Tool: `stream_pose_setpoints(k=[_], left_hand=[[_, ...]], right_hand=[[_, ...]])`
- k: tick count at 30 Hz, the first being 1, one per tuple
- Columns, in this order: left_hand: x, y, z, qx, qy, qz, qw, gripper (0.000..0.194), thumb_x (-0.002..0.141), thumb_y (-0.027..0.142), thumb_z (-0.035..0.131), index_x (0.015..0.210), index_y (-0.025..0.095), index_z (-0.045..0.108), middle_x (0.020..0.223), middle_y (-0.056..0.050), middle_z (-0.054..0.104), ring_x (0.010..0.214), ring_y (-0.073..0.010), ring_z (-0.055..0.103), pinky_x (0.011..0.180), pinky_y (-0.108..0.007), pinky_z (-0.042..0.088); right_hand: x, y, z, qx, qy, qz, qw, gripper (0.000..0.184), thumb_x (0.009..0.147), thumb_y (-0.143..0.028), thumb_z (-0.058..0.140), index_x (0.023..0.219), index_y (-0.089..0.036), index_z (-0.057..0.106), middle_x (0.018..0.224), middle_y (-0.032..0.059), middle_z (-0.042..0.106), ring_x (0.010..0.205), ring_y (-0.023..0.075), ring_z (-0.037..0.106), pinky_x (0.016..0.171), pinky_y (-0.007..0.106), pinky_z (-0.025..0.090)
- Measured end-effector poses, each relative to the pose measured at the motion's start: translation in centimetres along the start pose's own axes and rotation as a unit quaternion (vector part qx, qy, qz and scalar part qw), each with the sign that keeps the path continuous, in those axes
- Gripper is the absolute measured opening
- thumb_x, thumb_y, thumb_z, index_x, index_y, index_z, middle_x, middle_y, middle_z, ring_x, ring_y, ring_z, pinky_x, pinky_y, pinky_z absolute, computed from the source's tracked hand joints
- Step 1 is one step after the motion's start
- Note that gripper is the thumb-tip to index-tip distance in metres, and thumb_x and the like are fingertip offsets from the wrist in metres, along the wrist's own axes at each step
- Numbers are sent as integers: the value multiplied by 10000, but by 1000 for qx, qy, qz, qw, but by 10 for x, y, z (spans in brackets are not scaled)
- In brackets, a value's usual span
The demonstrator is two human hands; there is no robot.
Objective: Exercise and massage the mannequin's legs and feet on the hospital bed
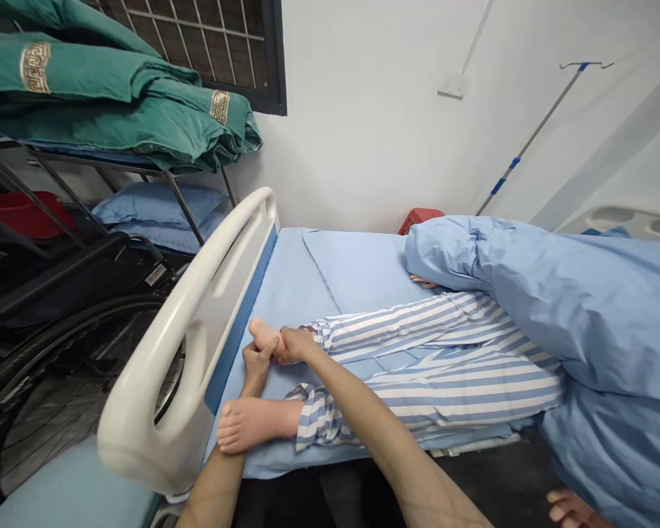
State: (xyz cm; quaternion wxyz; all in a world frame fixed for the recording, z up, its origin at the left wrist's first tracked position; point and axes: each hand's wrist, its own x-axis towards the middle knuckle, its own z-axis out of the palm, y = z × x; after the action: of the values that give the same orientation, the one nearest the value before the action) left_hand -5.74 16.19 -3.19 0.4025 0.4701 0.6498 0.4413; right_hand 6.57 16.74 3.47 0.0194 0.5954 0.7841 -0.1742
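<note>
A figure in blue-and-white striped trousers (445,345) lies on a hospital bed (341,271), its upper body under a light blue quilt (572,293). My left hand (257,361) cups the far foot (264,334) from below, fingers wrapped round its heel. My right hand (295,344) grips the same leg at the ankle, just beside the trouser cuff. The near foot (247,424) rests bare on the sheet, crossing over my left forearm.
The bed's white footboard (198,323) stands to the left of my hands. A wheelchair (60,345) is parked behind it, under a rack with folded green quilts (115,88) and blue pillows (159,209). An IV pole (533,132) leans at the wall.
</note>
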Motion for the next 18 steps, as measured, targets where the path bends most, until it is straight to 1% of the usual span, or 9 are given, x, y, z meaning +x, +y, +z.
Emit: stream_pose_setpoints(k=[3,6,8,10,13,14,15,18], left_hand=[[-1,9,-11,63,-51,-7,997,394,607,573,534,588,180,515,497,-27,512,588,-188,530,498,-273,400],[-2,22,-22,118,-88,-4,989,418,608,574,552,546,162,517,458,-24,493,573,-190,528,491,-269,366],[-1,31,-30,143,-92,-5,985,429,570,576,603,528,157,520,453,-33,502,593,-211,546,502,-271,353],[-1,39,-37,192,-90,3,977,454,543,601,625,533,158,527,469,-60,530,635,-245,568,522,-283,350],[-1,49,-45,263,-85,53,960,475,552,621,614,561,151,545,560,-114,593,696,-278,582,557,-303,356],[-2,50,-46,262,-84,72,959,469,557,608,616,579,144,556,595,-118,608,703,-274,582,569,-305,363],[-3,50,-45,235,-82,82,965,457,551,585,633,602,135,569,621,-112,618,705,-264,581,577,-303,372],[-5,41,-34,98,-60,72,991,453,520,506,671,724,108,596,709,-78,640,724,-225,578,602,-283,414]], right_hand=[[-2,-1,-4,-2,-15,0,1000,625,550,-463,716,1059,-184,484,1039,117,670,956,296,635,765,352,469],[-5,-3,-8,-1,-23,2,1000,625,557,-453,721,1070,-187,483,1055,118,665,969,294,630,771,345,463],[-7,-4,-9,2,-22,3,1000,632,552,-443,726,1076,-182,487,1061,124,662,979,302,624,772,343,458],[-10,-5,-10,6,-18,5,1000,649,539,-442,732,1080,-178,489,1070,130,657,989,313,616,773,346,453],[-13,-6,-12,14,-17,11,1000,641,537,-431,736,1076,-182,494,1069,124,658,990,311,613,772,341,446],[-14,-6,-12,17,-17,12,1000,631,540,-423,736,1072,-184,497,1063,119,660,987,306,615,772,337,444],[-15,-6,-13,20,-16,12,1000,621,543,-417,736,1068,-185,500,1054,115,663,982,301,616,773,333,441],[-15,-6,-12,19,-11,10,1000,617,547,-424,734,1065,-183,501,1051,114,663,982,300,615,772,333,437]])
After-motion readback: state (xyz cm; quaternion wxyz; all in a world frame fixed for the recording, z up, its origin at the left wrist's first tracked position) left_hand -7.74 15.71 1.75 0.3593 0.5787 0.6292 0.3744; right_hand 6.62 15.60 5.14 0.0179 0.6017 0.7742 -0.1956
